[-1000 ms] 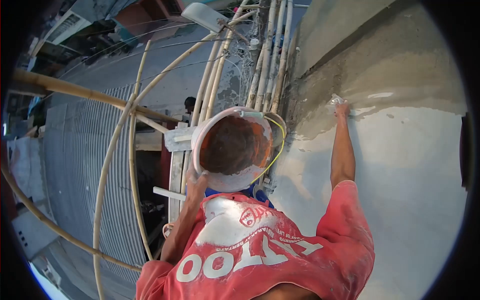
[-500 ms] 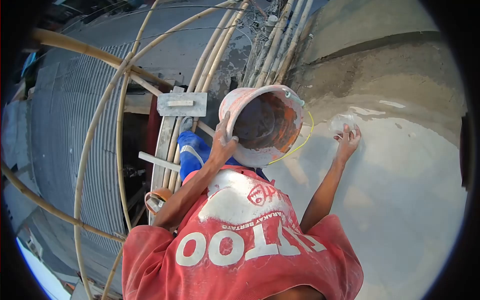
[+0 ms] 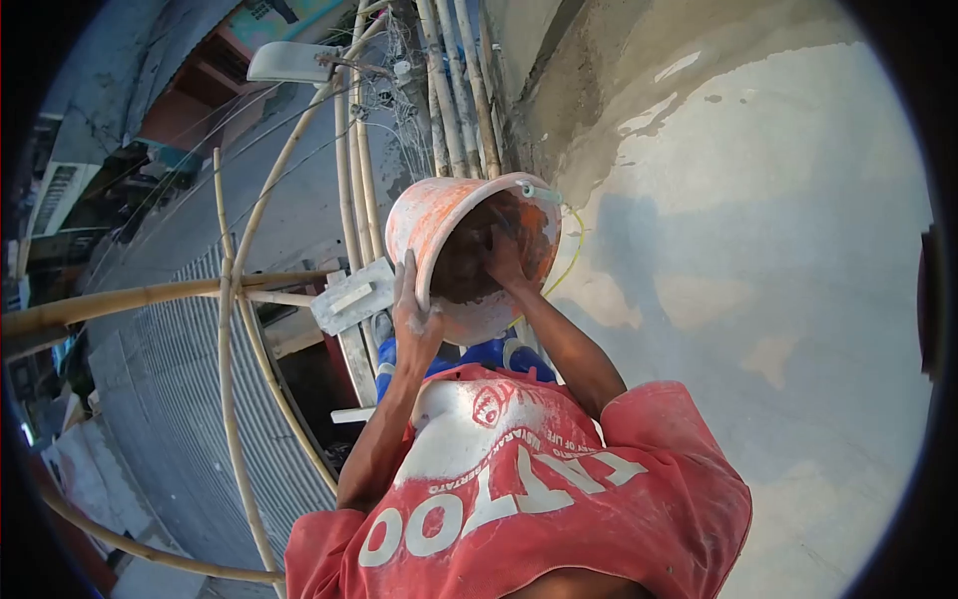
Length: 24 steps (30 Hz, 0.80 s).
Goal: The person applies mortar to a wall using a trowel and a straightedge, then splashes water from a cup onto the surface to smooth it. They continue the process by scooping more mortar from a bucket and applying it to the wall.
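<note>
A tilted orange bucket [image 3: 411,222], crusted with pale grey residue, is held in front of my body with its mouth turned to the right. My left hand [image 3: 414,324] is closed on the left side of its rim. Inside the dark mouth is my right hand [image 3: 506,262], its fingers lost in shadow, so what they hold cannot be made out. A yellow cord [image 3: 575,268] hangs at the right of the bucket as its handle. Left of my left hand, a grey plastering float [image 3: 351,298] lies with its handle up.
Bamboo scaffold poles [image 3: 228,379] cross on the left above a corrugated roof [image 3: 180,349]. More upright poles [image 3: 459,90] and tangled wires [image 3: 399,110] stand ahead. A smooth grey plastered wall [image 3: 738,329] fills the right, with a darker rough patch. A street lamp [image 3: 289,62] is at the upper left.
My right hand has moved left from the wall into the bucket; the clear plastic thing it held is no longer visible. My left hand keeps the rim. The view has turned.
</note>
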Motion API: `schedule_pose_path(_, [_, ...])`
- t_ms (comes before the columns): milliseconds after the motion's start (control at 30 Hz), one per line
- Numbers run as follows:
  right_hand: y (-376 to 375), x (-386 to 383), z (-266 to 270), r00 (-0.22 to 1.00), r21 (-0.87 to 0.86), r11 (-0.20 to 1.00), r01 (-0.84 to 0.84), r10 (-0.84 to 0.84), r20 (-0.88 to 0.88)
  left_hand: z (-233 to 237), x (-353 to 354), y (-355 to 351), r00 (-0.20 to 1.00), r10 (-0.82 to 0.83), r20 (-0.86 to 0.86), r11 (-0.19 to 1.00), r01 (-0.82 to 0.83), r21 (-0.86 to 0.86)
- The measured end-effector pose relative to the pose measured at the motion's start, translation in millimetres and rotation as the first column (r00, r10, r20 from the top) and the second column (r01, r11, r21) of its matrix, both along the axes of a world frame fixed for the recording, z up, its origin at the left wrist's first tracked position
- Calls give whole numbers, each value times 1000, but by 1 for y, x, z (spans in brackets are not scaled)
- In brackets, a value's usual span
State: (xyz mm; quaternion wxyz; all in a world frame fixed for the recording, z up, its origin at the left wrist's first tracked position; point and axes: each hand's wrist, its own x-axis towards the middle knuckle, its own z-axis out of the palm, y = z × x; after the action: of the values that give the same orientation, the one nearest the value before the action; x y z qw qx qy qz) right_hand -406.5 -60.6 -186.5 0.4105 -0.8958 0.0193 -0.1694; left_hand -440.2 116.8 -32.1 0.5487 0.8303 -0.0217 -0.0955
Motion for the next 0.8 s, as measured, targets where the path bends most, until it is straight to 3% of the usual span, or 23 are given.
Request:
schedule_pose_path(33, [-2,1,-11,1000,-4,1000,23,-23,14,-3,0,-1,1000,9,-10,1000,-9,-15])
schedule_pose_path(100, [0,-10,-17,909,99,987,126,-75,-411,-14,-2,-1,999,28,-33,997,-30,-67])
schedule_pose_path(200, [-5,-24,0,965,128,988,86,-50,-258,-29,0,-2,986,72,-152,982,-97,-161])
schedule_pose_path(333, [-14,-37,39,975,176,983,57,-17,-221,-71,0,-1,967,122,-226,983,-149,-105])
schedule_pose_path(433, [-28,-53,49,979,147,987,68,-37,-200,-88,1,-3,917,129,-377,952,-221,-211])
schedule_pose_path(500, [-39,-61,57,975,177,976,130,-93,-201,-108,-1,0,897,176,-405,947,-266,-179])
schedule_pose_path(633, [-72,-57,49,938,228,937,266,-197,-286,-150,-16,22,869,216,-446,928,-324,-182])
schedule_pose_path(733, [-108,-25,15,904,328,868,373,-261,-338,-157,-19,35,811,249,-529,933,-347,-93])
schedule_pose_path(800, [-139,6,-28,904,293,875,386,-296,-308,-164,-24,45,803,277,-527,934,-354,-49])
